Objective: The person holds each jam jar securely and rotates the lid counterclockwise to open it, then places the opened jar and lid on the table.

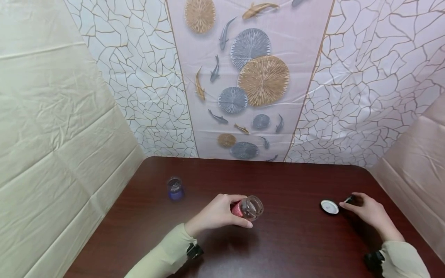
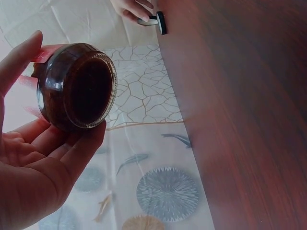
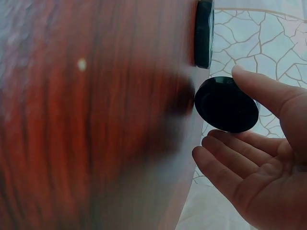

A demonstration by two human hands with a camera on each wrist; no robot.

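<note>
My left hand (image 1: 217,213) grips a small glass jar (image 1: 248,209) with a red label, tilted above the table near its middle. In the left wrist view the jar (image 2: 79,88) looks dark, thumb on one side and fingers beneath. At the right, my right hand (image 1: 370,213) pinches a black lid (image 3: 226,106) by its edge between thumb and fingers. That lid stands tilted close to the tabletop; whether it touches is unclear. Beside it a second black lid (image 1: 329,207) lies with its white inside facing up.
A second glass jar (image 1: 175,189) with a blue label stands at the back left of the dark red wooden table (image 1: 278,247). Patterned cloth (image 1: 243,116) hangs behind the table, and plain cream cloth (image 1: 55,146) hangs along the left side.
</note>
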